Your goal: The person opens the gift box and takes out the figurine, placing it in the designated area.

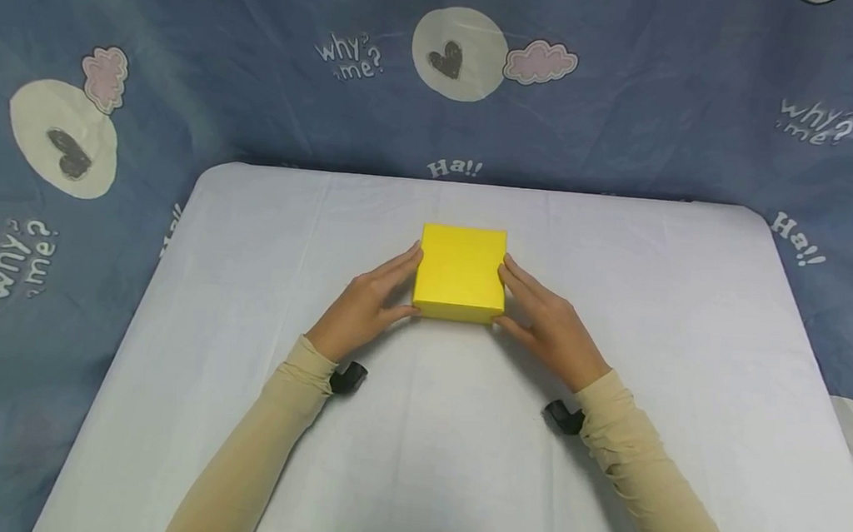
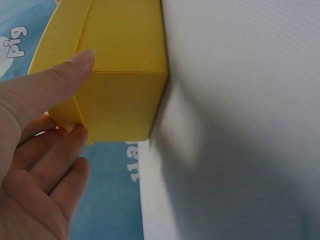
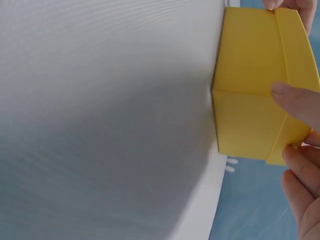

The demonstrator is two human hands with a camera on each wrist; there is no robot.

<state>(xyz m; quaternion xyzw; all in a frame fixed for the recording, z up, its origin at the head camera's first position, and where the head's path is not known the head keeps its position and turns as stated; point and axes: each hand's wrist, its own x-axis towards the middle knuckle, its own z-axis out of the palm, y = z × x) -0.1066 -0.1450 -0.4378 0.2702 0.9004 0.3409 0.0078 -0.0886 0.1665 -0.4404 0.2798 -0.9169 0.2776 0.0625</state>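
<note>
A yellow lidded box [image 1: 461,266] stands on the white-covered table, its lid seated on it. On the box's left side, my left hand [image 1: 359,307] grips it at the near corner, thumb on the front and fingertips along the side. My right hand [image 1: 553,326] holds the opposite side in the same way. Both wrist views show the lid's edge line: the left thumb [image 2: 60,82] lies across it, and the right thumb [image 3: 297,100] touches close to it. Fingertips of each hand rest by the lid's lower edge. The inside of the box is hidden.
The white tabletop [image 1: 457,452] spreads around the box, with its far edge behind it. A blue printed curtain [image 1: 262,61] hangs behind and at both sides. Small black devices [image 1: 348,378] sit at the wrists, below tan sleeves.
</note>
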